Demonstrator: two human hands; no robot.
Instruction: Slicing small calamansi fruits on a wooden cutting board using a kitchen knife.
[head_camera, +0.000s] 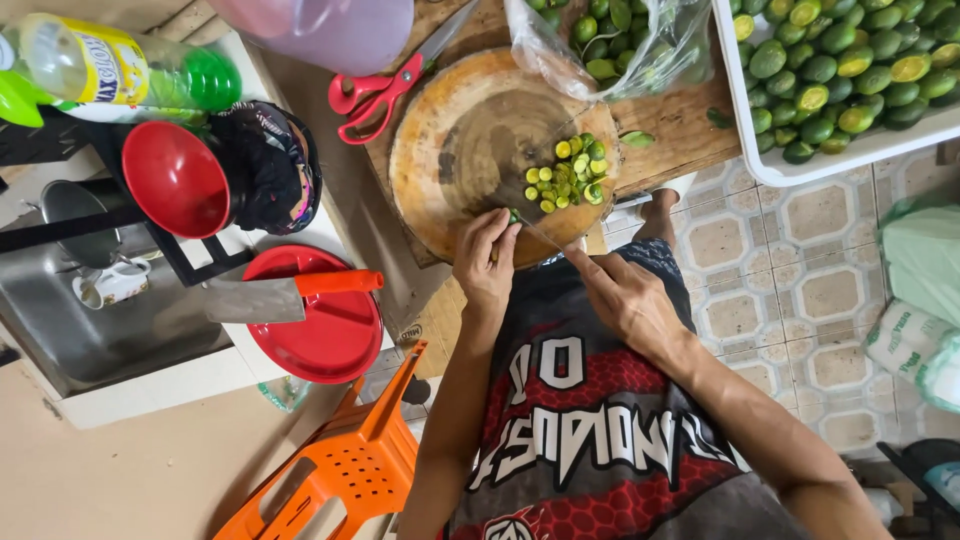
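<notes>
1. I'm working right at the near edge of the round wooden chopping block (480, 140), so both my hands are hanging half off the rim. Most of the block's middle is bare wood, with open room left of the pile.
2. My left hand (487, 262) is pinching a small green calamansi (514, 215) down on the block's near edge, fingers closed on it. My right hand (625, 295) is gripping a thin knife (545, 238), its blade angling toward the fruit.
3. The knife handle is buried in my fist, and the blade is so thin it's hard to make out. The fruit is mostly hidden under my fingertips.
4. The pile of cut calamansi halves (568, 175) is sitting just past it, yellow-green cut faces showing.
5. The white tray (780, 170) of whole calamansi is getting cut off at the top right, same with the clear bag (600, 45) of them.
6. Red scissors (375, 90) are lying just left of the block; a cleaver (285, 295) is resting on a red plate (330, 340), well apart.
</notes>
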